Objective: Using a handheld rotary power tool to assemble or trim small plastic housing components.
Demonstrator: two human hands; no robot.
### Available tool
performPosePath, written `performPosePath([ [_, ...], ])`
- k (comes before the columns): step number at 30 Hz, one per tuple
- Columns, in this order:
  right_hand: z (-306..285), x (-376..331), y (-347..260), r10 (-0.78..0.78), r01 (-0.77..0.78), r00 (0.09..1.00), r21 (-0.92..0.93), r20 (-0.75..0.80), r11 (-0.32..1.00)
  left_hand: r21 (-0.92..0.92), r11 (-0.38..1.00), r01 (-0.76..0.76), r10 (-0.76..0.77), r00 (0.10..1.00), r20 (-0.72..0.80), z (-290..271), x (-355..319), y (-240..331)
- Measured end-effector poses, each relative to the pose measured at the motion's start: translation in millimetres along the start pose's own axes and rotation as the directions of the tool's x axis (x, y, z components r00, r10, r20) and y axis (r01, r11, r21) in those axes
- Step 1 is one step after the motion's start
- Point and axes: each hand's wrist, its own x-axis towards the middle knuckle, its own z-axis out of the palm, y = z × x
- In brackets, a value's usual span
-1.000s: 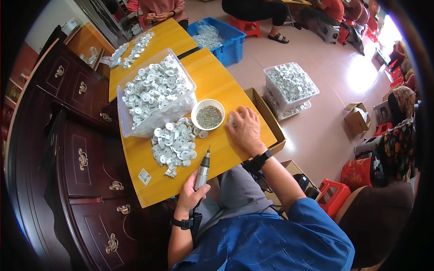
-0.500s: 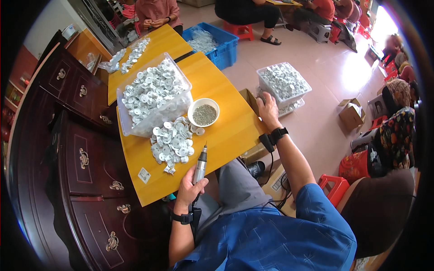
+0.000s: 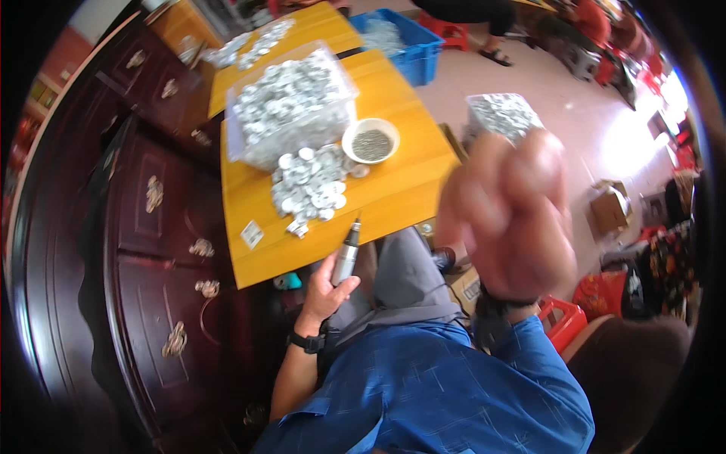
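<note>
Left hand [image 3: 327, 284] clamped on grey tool [image 3: 346, 256], lower centre, at bench [image 3: 393, 193] near edge.
Right hand [image 3: 508, 216] blurred, raised centre-right, fingers curled, grip unclear; open floor [image 3: 575, 129] beyond.

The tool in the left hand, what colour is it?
The pen-shaped tool is silver-grey with a dark tip, held in the left hand; the head view shows it.

I see a silver-grey handheld tool [image 3: 345, 261] with a black tip over the yellow-orange tabletop [image 3: 393, 197]. Silver caps [image 3: 310, 185] lie heaped near its left edge beside a white bowl [image 3: 370, 141] of grey contents. My shirt [image 3: 439, 393] is plain blue.
</note>
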Motion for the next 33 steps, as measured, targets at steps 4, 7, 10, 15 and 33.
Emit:
performPosePath([
  [4,-29,-87,-89,0.045,-0.089,0.986,0.277,0.161,0.957,0.078,0.991,-0.111,0.116,0.991,-0.059,3,-15,-9],
  [7,37,-145,-61,0.043,-0.16,0.964,0.444,0.262,0.882,0.003,1.0,-0.026,0.026,0.99,-0.136,-13,-33,8],
  [10,-28,-192,-119,0.077,-0.292,0.918,0.528,0.39,0.797,-0.006,1.0,0.026,-0.026,0.936,-0.35,-53,-53,10],
  [15,7,-168,-85,0.057,-0.361,0.884,0.599,0.464,0.715,0.412,0.901,0.139,0.11,0.843,-0.526,-111,-22,-13],
  [33,102,-40,12,0.079,-0.533,0.826,0.728,0.558,0.432,0.733,0.64,0.231,0.294,0.808,-0.51,-116,63,-4],
])
